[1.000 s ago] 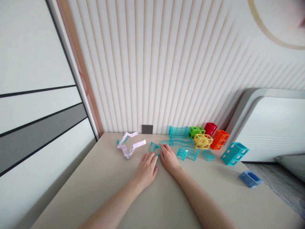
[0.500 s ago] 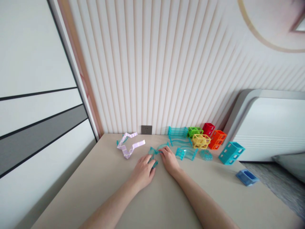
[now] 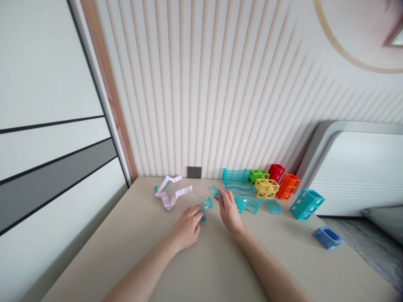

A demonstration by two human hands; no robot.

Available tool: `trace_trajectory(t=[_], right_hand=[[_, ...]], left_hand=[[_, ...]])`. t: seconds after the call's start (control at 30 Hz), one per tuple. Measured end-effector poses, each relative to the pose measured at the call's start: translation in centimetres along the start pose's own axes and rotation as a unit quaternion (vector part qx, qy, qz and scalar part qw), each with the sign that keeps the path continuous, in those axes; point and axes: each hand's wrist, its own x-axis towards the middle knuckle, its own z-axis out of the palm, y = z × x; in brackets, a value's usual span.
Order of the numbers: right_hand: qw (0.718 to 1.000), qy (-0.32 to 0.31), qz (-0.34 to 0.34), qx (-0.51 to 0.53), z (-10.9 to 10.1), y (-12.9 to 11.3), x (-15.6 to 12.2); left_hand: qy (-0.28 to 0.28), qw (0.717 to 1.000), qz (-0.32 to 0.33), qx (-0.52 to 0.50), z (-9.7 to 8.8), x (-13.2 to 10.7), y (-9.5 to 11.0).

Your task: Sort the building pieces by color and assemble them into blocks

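My left hand (image 3: 188, 226) is closed over a translucent teal curved track piece (image 3: 207, 204) on the tabletop; its fingers cover part of the piece. To the right, my right hand (image 3: 228, 208) pinches a second translucent teal track piece (image 3: 214, 191) between thumb and fingers. A gap separates the two pieces. Beyond my left hand lies a folded lilac snake-like toy (image 3: 170, 200), with a bit of teal plastic behind it. Close to my right hand is a wavy teal track piece (image 3: 248, 205).
Along the wall stand more teal track pieces (image 3: 236, 176), a green block (image 3: 258, 175), a yellow block (image 3: 266, 188), a red block (image 3: 276, 172) and an orange block (image 3: 287, 186). A tall teal block (image 3: 307, 204) and a blue block (image 3: 328, 237) sit near the table's right edge.
The two teal pieces, close together before, are now apart. My right hand has shifted slightly right with one piece; my left hand stays on the other.
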Motion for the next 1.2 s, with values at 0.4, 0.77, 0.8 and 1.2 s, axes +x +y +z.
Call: trace_trajectory(t=[0.4, 0.77, 0.8, 1.2], right_hand=[[0.978, 0.029, 0.006, 0.206, -1.6, 0.2, -1.1], [0.984, 0.059, -0.086, 0.144, -1.4, -1.5, -1.8], [0.987, 0.073, -0.099, 0.106, -1.5, -1.6, -1.9], [0.965, -0.045, -0.26, -0.015, -0.9, -3.5, -3.3]], left_hand=[[0.215, 0.962, -0.032, -0.164, -0.1, 1.0, -2.3], [0.252, 0.938, -0.059, -0.231, -0.3, 0.9, -0.7], [0.253, 0.939, -0.054, -0.226, -0.4, 0.8, -0.4], [0.143, 0.921, -0.013, -0.362, 0.1, -0.2, 2.6]])
